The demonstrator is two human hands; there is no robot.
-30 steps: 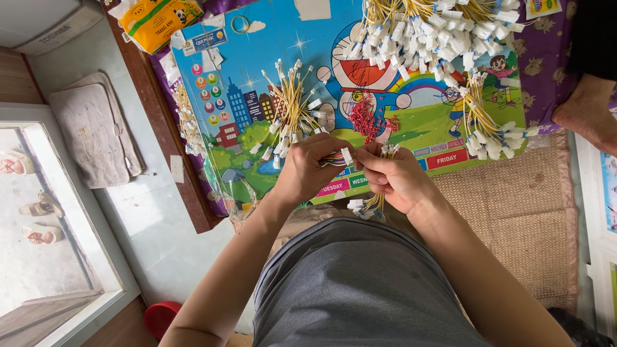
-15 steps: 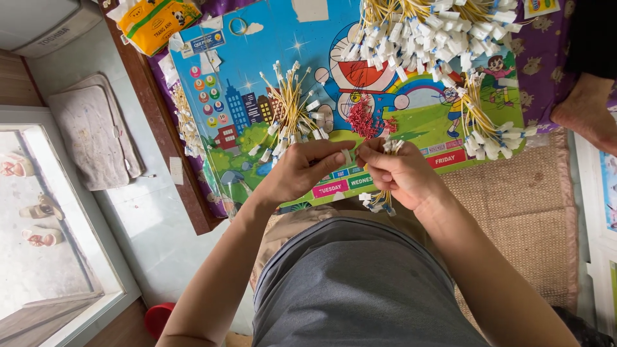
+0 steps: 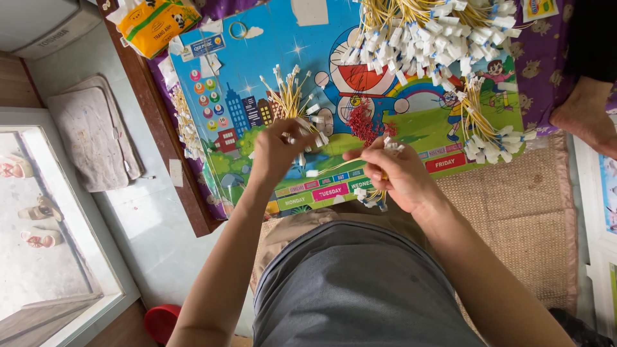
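surface: colourful cartoon board (image 3: pixel 283 71), lying flat over a purple cloth (image 3: pixel 546 58)
top right: big heap of yellow wires with white connectors (image 3: pixel 430 32)
middle left: smaller wire bundle (image 3: pixel 292 99)
right: another wire bundle (image 3: pixel 485 132)
centre: small red pile (image 3: pixel 367 125)
floor: woven mat (image 3: pixel 514 212) just below the board

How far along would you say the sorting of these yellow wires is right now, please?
Done, apparently: a large heap of wires at the board's top, plus a bundle to the right. In hand: the right hand grips a small bunch; the left hand reaches the fanned bundle. Left, apparently: loose red bits.
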